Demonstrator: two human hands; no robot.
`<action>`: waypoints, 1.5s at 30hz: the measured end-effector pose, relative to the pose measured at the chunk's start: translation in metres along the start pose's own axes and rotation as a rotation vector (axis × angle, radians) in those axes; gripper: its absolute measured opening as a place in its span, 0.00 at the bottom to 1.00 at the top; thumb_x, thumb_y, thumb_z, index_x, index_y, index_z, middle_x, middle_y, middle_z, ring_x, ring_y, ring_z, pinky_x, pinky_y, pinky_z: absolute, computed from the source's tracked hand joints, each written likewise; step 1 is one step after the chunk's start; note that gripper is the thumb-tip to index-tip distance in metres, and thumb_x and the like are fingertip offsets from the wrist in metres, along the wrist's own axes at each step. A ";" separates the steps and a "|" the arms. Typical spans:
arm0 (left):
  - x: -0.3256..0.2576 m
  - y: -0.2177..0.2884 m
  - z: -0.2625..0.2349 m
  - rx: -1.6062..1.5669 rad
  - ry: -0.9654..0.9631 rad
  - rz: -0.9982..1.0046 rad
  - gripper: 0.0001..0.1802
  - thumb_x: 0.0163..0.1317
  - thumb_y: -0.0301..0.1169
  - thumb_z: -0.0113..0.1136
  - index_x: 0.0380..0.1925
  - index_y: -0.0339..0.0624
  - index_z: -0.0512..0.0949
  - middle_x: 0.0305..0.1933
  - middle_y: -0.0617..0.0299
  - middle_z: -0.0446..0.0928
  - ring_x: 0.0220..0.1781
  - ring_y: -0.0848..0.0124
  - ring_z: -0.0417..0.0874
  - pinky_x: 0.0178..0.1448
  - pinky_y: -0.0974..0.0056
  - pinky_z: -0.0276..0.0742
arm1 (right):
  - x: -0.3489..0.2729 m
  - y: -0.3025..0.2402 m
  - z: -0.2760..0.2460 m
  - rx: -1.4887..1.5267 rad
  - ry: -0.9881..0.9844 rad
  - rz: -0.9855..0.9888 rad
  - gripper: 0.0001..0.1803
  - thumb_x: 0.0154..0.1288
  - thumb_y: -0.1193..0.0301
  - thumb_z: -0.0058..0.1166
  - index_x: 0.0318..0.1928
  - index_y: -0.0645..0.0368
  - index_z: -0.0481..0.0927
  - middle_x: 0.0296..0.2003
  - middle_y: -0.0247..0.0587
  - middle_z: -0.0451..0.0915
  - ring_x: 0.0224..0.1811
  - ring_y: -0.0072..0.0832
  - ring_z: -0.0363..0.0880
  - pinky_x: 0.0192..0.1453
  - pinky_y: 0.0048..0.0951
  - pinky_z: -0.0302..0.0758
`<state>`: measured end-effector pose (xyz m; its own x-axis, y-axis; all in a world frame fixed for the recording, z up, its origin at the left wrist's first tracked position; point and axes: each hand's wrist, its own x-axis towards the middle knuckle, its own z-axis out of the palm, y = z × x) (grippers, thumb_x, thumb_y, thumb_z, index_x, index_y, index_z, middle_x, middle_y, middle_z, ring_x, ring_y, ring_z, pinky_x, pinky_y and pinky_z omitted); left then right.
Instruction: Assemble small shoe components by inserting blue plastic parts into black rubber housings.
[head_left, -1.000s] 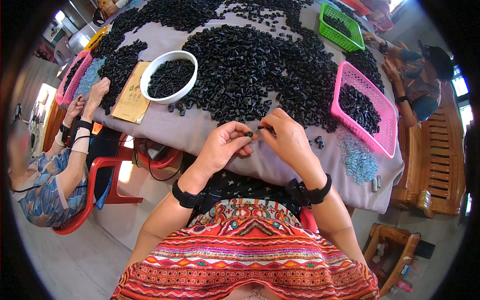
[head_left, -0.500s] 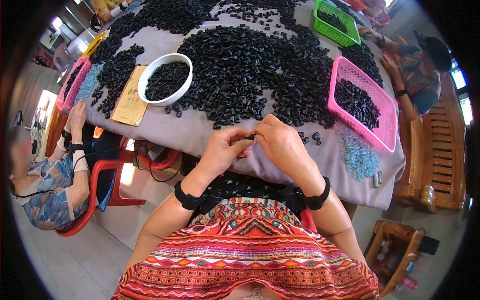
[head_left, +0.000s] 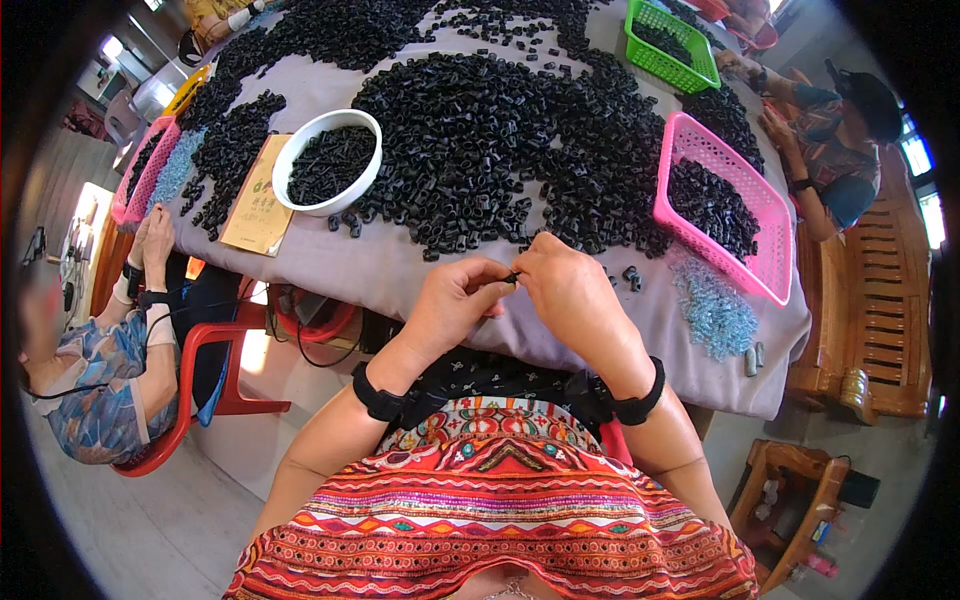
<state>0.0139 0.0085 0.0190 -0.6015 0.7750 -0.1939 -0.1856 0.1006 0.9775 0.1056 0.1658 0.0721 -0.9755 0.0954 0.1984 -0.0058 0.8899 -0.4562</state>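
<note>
My left hand (head_left: 462, 301) and my right hand (head_left: 573, 298) meet fingertip to fingertip just above the table's near edge. Between them they pinch a small black plastic piece (head_left: 514, 277), mostly hidden by the fingers. Beyond my hands spreads a large heap of short black tube-like pieces (head_left: 460, 130). A white round bowl (head_left: 328, 206) of slim black pieces stands left of the heap, touching a tan booklet (head_left: 256, 215). To my right, a pink basket (head_left: 772, 270) holds more black pieces, with small see-through bluish bits (head_left: 715, 312) lying beside it.
A grey cloth (head_left: 400, 255) covers the table. Farther off are a green basket (head_left: 697, 80) and, at left, another pink basket (head_left: 135, 208). One person sits left on a red chair (head_left: 190, 400), others at the far side and right. A wooden bench (head_left: 890, 310) stands right.
Both hands have shifted slightly, still pinching the small black piece together at the fingertips. The view has moved a little; the things on the table look unmoved.
</note>
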 end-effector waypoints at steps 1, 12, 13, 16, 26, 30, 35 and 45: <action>0.000 0.001 0.000 0.001 0.000 -0.002 0.09 0.66 0.25 0.63 0.44 0.34 0.81 0.34 0.63 0.83 0.29 0.80 0.80 0.35 0.74 0.78 | 0.000 0.000 0.001 0.001 0.000 0.001 0.02 0.54 0.78 0.55 0.30 0.61 0.79 0.33 0.48 0.76 0.36 0.47 0.81 0.39 0.42 0.80; -0.001 0.002 0.000 0.027 0.019 -0.049 0.09 0.66 0.26 0.61 0.43 0.33 0.81 0.32 0.65 0.81 0.29 0.80 0.79 0.33 0.74 0.73 | 0.002 -0.002 0.006 -0.135 -0.025 -0.100 0.04 0.50 0.76 0.56 0.28 0.61 0.81 0.34 0.48 0.78 0.39 0.43 0.82 0.42 0.38 0.81; -0.002 -0.002 -0.002 0.006 0.020 -0.057 0.09 0.66 0.25 0.61 0.43 0.33 0.80 0.33 0.64 0.82 0.29 0.79 0.80 0.34 0.74 0.75 | 0.002 -0.004 0.005 -0.129 -0.029 -0.110 0.04 0.49 0.75 0.57 0.28 0.61 0.82 0.34 0.48 0.78 0.39 0.43 0.82 0.42 0.38 0.81; -0.001 -0.004 0.000 0.009 0.013 -0.042 0.09 0.66 0.25 0.62 0.44 0.33 0.80 0.34 0.63 0.82 0.29 0.79 0.80 0.35 0.74 0.75 | 0.002 -0.002 0.000 -0.109 -0.065 -0.104 0.03 0.51 0.76 0.57 0.28 0.61 0.81 0.35 0.49 0.78 0.40 0.44 0.82 0.42 0.39 0.81; -0.001 -0.007 -0.001 -0.043 0.001 0.007 0.08 0.66 0.25 0.62 0.43 0.33 0.81 0.33 0.64 0.82 0.30 0.79 0.81 0.35 0.74 0.77 | -0.003 0.012 0.021 0.058 -0.003 -0.053 0.05 0.58 0.78 0.53 0.34 0.62 0.81 0.32 0.47 0.78 0.35 0.46 0.80 0.42 0.41 0.78; -0.002 -0.009 -0.003 -0.045 -0.002 0.058 0.08 0.66 0.25 0.62 0.42 0.33 0.81 0.34 0.64 0.82 0.30 0.79 0.81 0.35 0.74 0.78 | -0.003 0.007 0.019 0.263 0.114 -0.006 0.08 0.61 0.77 0.54 0.39 0.63 0.84 0.34 0.48 0.81 0.37 0.45 0.81 0.42 0.37 0.78; -0.001 -0.009 -0.005 -0.063 0.013 0.038 0.08 0.67 0.25 0.62 0.43 0.33 0.80 0.34 0.63 0.82 0.29 0.80 0.81 0.35 0.74 0.78 | -0.001 0.004 0.017 0.377 0.092 0.089 0.09 0.59 0.77 0.56 0.40 0.65 0.84 0.33 0.49 0.82 0.33 0.40 0.83 0.39 0.33 0.78; -0.004 -0.022 -0.008 -0.093 0.026 0.133 0.08 0.66 0.27 0.63 0.42 0.33 0.81 0.33 0.63 0.82 0.28 0.79 0.80 0.34 0.73 0.78 | 0.005 -0.003 0.011 0.251 0.019 0.021 0.08 0.57 0.75 0.54 0.34 0.65 0.84 0.31 0.55 0.81 0.37 0.52 0.81 0.44 0.45 0.77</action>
<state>0.0142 -0.0015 -0.0026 -0.6451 0.7612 -0.0669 -0.1736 -0.0608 0.9829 0.0980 0.1594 0.0652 -0.9716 0.1237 0.2019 -0.0421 0.7490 -0.6613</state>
